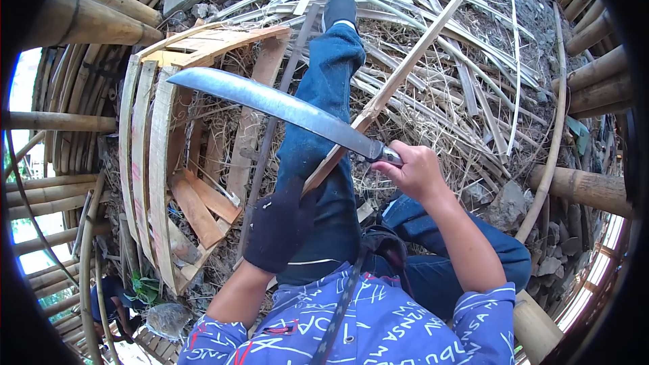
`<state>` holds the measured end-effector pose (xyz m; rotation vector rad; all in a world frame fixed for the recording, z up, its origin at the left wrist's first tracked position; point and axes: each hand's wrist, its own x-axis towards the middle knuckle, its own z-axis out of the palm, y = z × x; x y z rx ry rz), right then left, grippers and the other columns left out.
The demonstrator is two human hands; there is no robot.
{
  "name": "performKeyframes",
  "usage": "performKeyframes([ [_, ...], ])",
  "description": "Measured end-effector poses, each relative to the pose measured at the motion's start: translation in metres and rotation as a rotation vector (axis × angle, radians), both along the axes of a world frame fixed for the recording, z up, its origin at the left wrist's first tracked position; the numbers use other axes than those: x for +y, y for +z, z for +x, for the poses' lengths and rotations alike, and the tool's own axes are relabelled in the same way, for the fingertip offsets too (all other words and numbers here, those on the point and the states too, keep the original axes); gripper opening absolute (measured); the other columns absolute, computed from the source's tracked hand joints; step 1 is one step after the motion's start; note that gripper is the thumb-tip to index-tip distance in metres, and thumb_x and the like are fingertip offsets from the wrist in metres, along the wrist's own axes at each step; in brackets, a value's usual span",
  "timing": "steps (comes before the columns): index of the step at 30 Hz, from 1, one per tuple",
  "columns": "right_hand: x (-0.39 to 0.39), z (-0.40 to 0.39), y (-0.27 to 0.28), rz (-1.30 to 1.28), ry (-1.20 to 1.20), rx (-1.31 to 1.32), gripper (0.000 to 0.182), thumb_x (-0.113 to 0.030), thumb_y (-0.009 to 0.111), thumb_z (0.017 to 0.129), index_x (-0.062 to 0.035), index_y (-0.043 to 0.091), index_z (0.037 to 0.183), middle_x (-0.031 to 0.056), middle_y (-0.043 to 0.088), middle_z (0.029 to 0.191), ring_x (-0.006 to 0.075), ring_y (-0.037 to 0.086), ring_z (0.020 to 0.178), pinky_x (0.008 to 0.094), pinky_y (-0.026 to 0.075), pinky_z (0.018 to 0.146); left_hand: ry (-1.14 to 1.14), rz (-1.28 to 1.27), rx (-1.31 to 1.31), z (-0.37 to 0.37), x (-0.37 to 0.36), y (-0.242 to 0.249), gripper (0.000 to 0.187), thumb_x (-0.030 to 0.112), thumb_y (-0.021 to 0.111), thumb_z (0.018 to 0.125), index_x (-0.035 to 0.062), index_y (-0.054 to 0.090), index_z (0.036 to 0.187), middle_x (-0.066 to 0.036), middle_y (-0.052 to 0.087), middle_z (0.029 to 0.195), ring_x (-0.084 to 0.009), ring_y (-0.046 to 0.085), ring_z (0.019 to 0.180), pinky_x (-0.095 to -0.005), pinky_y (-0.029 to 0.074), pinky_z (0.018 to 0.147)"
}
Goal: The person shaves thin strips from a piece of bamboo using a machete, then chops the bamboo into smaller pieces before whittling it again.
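Observation:
My left hand, in a black glove, is closed around the near end of a long split bamboo strip. The strip slants up and away to the right across my outstretched leg. In my bare right hand is the handle of a machete. Its broad, slightly curved blade points left and lies across the strip in this view, a little beyond my gloved hand. Part of the strip's near end is hidden by the glove.
A wooden crate with loose boards inside stands at my left. Many split bamboo strips litter the ground ahead. Bamboo poles border both sides, with broken stones at the right. Another person is at lower left.

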<state>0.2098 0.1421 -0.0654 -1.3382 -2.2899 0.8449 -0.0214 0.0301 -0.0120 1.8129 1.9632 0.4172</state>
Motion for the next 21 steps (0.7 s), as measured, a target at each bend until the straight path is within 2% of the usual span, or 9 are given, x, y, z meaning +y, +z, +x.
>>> performKeyframes([
  [3,0.001,0.002,0.003,0.012,-0.028,-0.02,0.056,-0.063,0.061,0.074,-0.0074,0.055,0.069,0.0116,0.058,0.057,0.0331,0.061,0.057,0.04,0.047,0.05,0.117,-0.103,-0.072,0.01,0.007,0.019,0.015,0.018,0.06,0.085,0.0035,0.057,0.09,-0.023,0.059,0.069,-0.0421,0.059,0.064,-0.0485,0.045,0.054],
  [7,0.004,0.012,0.003,0.052,-0.052,-0.08,0.059,-0.065,0.06,0.073,-0.0074,0.055,0.067,0.0109,0.059,0.058,0.032,0.061,0.056,0.0392,0.047,0.05,0.088,-0.115,-0.049,0.012,0.004,0.015,0.015,0.018,0.06,0.085,0.0039,0.056,0.088,-0.023,0.059,0.069,-0.042,0.059,0.064,-0.0484,0.045,0.054],
  [9,0.002,0.018,-0.005,0.12,-0.065,-0.09,0.059,-0.067,0.058,0.073,-0.009,0.056,0.064,0.0092,0.06,0.057,0.0298,0.062,0.055,0.0385,0.048,0.049,0.052,0.012,-0.004,0.014,0.003,0.015,0.014,0.02,0.059,0.085,0.0067,0.053,0.083,-0.021,0.056,0.06,-0.0403,0.058,0.054,-0.046,0.045,0.046],
  [12,0.004,0.027,-0.004,0.1,-0.092,-0.183,0.06,-0.068,0.058,0.073,-0.0086,0.056,0.064,0.0091,0.059,0.056,0.0294,0.062,0.054,0.0382,0.047,0.049,0.074,0.002,-0.009,0.015,0.002,0.016,0.015,0.02,0.06,0.085,0.0073,0.052,0.082,-0.02,0.056,0.059,-0.0402,0.057,0.054,-0.0456,0.045,0.046],
  [17,0.006,0.033,-0.009,0.211,-0.107,-0.19,0.061,-0.068,0.059,0.072,-0.0085,0.053,0.063,0.008,0.056,0.053,0.0282,0.06,0.052,0.0378,0.045,0.047,0.08,-0.004,-0.01,0.021,0.004,0.018,0.016,0.02,0.06,0.085,0.0078,0.052,0.081,-0.02,0.057,0.06,-0.0395,0.058,0.056,-0.0452,0.046,0.047],
  [21,0.006,0.036,-0.008,0.171,-0.112,-0.165,0.059,-0.066,0.062,0.07,-0.008,0.052,0.064,0.0107,0.054,0.052,0.0321,0.059,0.052,0.0396,0.045,0.048,0.074,-0.037,0.006,0.019,0.004,0.019,0.016,0.022,0.06,0.085,0.0078,0.052,0.083,-0.02,0.058,0.063,-0.0395,0.059,0.058,-0.0461,0.046,0.049],
])
